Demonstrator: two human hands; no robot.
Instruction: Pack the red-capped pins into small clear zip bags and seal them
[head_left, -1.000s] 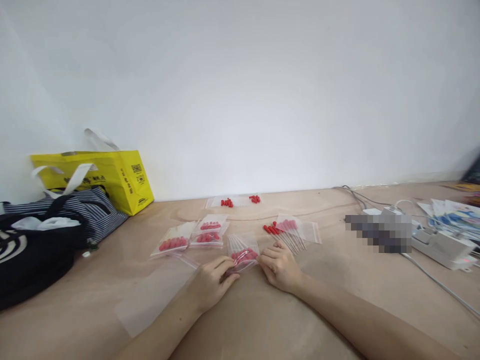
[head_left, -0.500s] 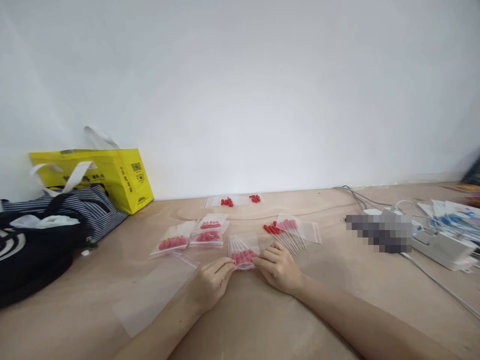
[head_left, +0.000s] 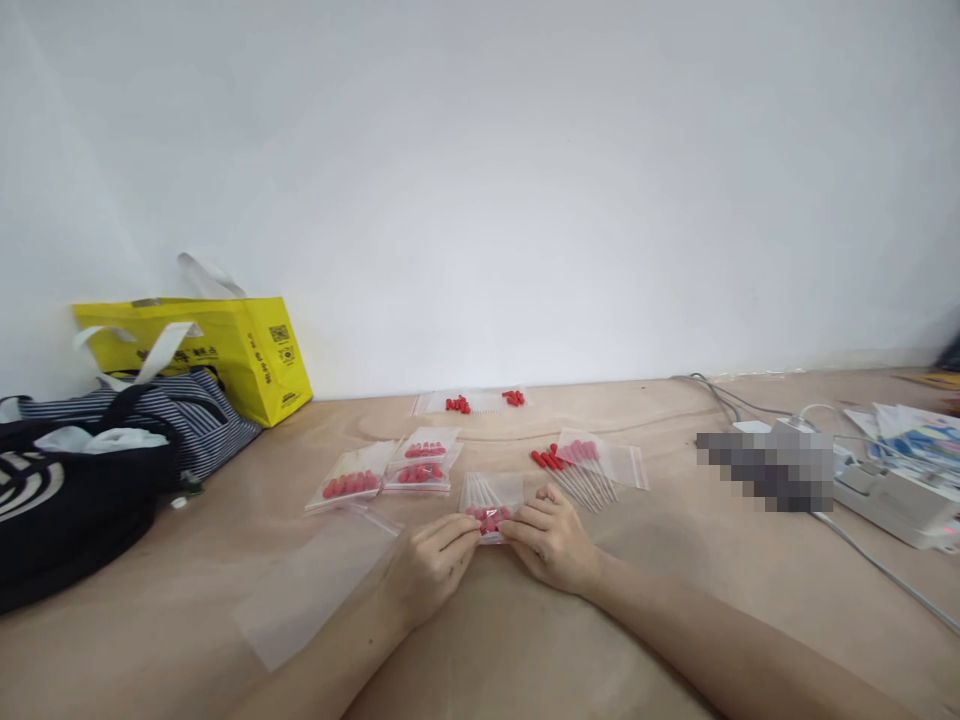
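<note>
- The left hand (head_left: 429, 562) and the right hand (head_left: 553, 540) meet at the near edge of a small clear zip bag (head_left: 491, 497), fingertips pinched narrowly onto its bottom strip from either side.
- That bag lies flat on the tan table (head_left: 525, 650), just past the knuckles at 12 o'clock; thin clear sticks with rounded red tips fan out inside it, the red ends nearest the fingers.
- At 10 o'clock from the hands, three filled bags (head_left: 390, 470) of the same glossy film lie side by side and partly overlapping, each showing a row of red tips.
- At 1 o'clock, loose red-tipped sticks (head_left: 570, 470) lie spread over another flat bag.
- Far at 12 o'clock, by the white wall, a long clear bag (head_left: 480, 402) carries two small red clusters.
- A large empty plastic sheet (head_left: 315, 590), limp and see-through, lies under the left forearm at 8 o'clock.
- At 9 o'clock stand a boxy yellow bag (head_left: 225, 350) with white straps, a striped fabric bag (head_left: 172, 420) and a black bag (head_left: 67, 500).
- At 3 o'clock grey cables (head_left: 862, 540) trail past a white box-shaped device (head_left: 892, 495).
</note>
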